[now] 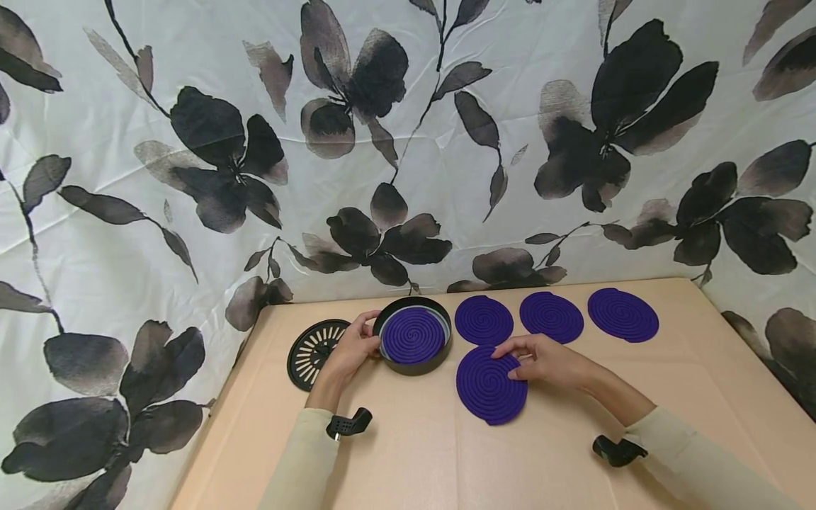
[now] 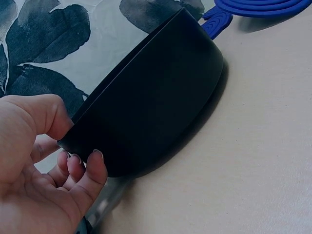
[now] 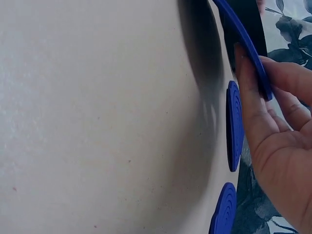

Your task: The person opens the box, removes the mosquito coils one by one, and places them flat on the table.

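A round black holder [image 1: 413, 369] stands on the table with a purple spiral coaster [image 1: 413, 335] lying inside it. My left hand [image 1: 347, 352] grips the holder's left rim, thumb over the edge and fingertips against the outer wall [image 2: 146, 102]. Between thumb and fingers my right hand [image 1: 542, 360] pinches the edge of another purple spiral coaster [image 1: 489, 389], raised off the table just right of the holder. In the right wrist view this coaster [image 3: 246, 44] shows edge-on in the right hand [image 3: 282, 131]. How many coasters lie in the holder is hidden.
Three more purple coasters [image 1: 483, 320] [image 1: 551, 317] [image 1: 622, 314] lie in a row along the table's back edge, right of the holder. Behind the left hand rests a black slotted disc [image 1: 310, 365]. A floral cloth [image 1: 408, 163] hangs behind the beige table [image 1: 446, 460].
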A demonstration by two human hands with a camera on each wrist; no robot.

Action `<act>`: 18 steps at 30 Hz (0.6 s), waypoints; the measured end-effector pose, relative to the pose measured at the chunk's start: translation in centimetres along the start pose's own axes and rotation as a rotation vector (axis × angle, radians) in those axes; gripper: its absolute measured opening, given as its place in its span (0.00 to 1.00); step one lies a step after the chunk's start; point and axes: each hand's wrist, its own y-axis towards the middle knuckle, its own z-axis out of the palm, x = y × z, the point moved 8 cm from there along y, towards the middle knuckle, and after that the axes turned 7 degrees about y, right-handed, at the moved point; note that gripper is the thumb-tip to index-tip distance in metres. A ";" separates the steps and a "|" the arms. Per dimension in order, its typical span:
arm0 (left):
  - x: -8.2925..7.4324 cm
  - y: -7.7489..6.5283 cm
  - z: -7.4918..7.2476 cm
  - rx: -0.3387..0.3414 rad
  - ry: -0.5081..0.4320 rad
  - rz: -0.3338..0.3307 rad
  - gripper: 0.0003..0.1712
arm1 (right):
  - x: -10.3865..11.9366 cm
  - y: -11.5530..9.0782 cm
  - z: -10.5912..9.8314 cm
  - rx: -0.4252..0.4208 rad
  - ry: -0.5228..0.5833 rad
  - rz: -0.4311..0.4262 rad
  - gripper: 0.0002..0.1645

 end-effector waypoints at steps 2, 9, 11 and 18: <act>-0.1 0.0 0.0 -0.006 -0.003 0.009 0.37 | -0.1 0.1 0.0 -0.002 -0.010 0.003 0.23; -0.2 -0.2 -0.1 0.002 0.002 0.021 0.37 | -0.3 -0.1 0.0 -0.043 -0.068 0.028 0.21; -0.2 -0.3 -0.2 0.004 0.006 0.024 0.37 | -0.4 -0.2 0.0 -0.055 -0.064 0.048 0.21; 0.0 -0.6 -0.3 0.011 0.005 0.019 0.37 | -0.2 -0.3 0.5 -0.053 -0.061 0.065 0.23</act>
